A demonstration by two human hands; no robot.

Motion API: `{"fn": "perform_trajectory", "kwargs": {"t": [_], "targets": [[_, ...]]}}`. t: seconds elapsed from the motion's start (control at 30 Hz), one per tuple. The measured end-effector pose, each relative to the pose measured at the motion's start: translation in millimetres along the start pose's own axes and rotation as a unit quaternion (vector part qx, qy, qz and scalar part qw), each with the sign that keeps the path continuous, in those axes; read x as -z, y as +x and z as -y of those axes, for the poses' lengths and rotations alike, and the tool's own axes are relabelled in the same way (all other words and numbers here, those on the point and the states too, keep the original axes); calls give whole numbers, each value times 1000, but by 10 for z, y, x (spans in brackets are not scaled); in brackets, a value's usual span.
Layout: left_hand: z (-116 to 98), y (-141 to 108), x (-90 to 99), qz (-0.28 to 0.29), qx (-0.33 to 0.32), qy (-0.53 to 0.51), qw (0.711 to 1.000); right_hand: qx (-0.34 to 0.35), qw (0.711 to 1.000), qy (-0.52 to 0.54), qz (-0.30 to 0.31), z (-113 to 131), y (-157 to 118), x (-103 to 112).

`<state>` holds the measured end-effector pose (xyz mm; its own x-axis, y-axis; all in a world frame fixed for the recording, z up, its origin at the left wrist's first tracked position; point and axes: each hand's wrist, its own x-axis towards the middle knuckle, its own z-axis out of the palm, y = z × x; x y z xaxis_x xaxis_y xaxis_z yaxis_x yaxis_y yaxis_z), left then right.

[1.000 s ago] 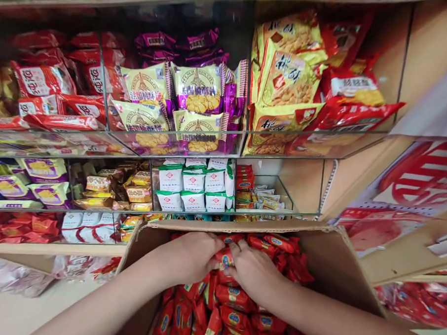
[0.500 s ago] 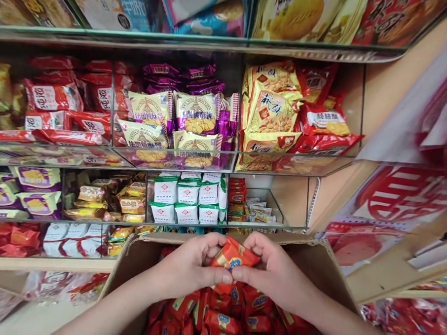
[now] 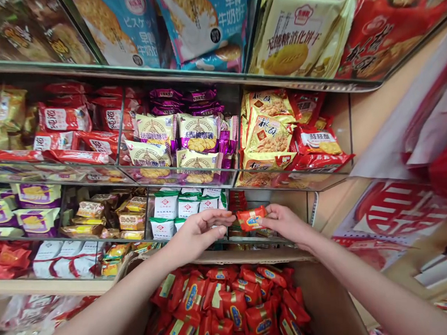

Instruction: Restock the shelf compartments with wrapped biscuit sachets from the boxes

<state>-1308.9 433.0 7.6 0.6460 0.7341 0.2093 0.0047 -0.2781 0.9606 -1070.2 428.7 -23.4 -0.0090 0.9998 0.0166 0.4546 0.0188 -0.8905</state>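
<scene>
A small red packet [image 3: 251,218] is held up in the air, above the far rim of an open cardboard box [image 3: 249,256] and in front of a low glass-edged shelf [image 3: 282,240]. Its long axis runs crosswise, nearly level, from one hand towards the other, with the printed face turned to the wearer.

The right hand [image 3: 285,221] is the nearer one and has the grip: its fingers [image 3: 271,211] pinch the packet's right end, so the packet reaches out leftward from their tips. The left hand [image 3: 204,230] lies at the opposite end, palm turned inward. Its fingers [image 3: 218,216] are stretched out close together, the thumb lower and apart from them, with nothing seen between. Their tips are just beside the packet's left end; whether they touch it cannot be told.

Directly behind and a little above the packet, a short stack of red packets [image 3: 237,200] stands in the shelf compartment, partly hidden. White packets with green edges [image 3: 165,205] sit in the neighbouring compartment, behind the left hand. Below both hands, the box holds a loose heap of red-wrapped pieces [image 3: 233,308] that look like the held one. Higher up, yellow packets [image 3: 268,132] and cream-and-purple packets [image 3: 198,134] fill a glass-fronted shelf.
</scene>
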Motion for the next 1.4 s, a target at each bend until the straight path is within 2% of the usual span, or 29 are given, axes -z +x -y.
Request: {"fn": "perform_trajectory", "kwargs": {"t": [0.17, 0.3, 0.47, 0.7, 0.9, 1.0, 1.17, 1.4], "targets": [[74, 10, 54, -26, 95, -73, 992, -48, 982, -182, -24, -235, 482, -106], [68, -7, 54, -52, 140, -83, 985, -46, 972, -227, -25, -238, 710, -190], [62, 4, 42, -87, 164, -63, 981, -51, 960, -274, -42, -243, 836, -269], [53, 3, -4, -41, 158, -24, 986, -12, 966, -256, -42, -327, 828, -388], [83, -17, -20, 36, 158, 5, 987, -53, 965, -247, -70, -339, 846, -376], [92, -9, -19, 48, 165, 8, 985, -77, 970, -227, -47, -271, 884, -384], [110, -4, -6, 72, 182, 6, 981, -68, 980, -186, 5, -217, 899, -467], [84, -34, -21, 108, 194, 53, 974, -54, 984, -167, 8, -315, 867, -443]]}}
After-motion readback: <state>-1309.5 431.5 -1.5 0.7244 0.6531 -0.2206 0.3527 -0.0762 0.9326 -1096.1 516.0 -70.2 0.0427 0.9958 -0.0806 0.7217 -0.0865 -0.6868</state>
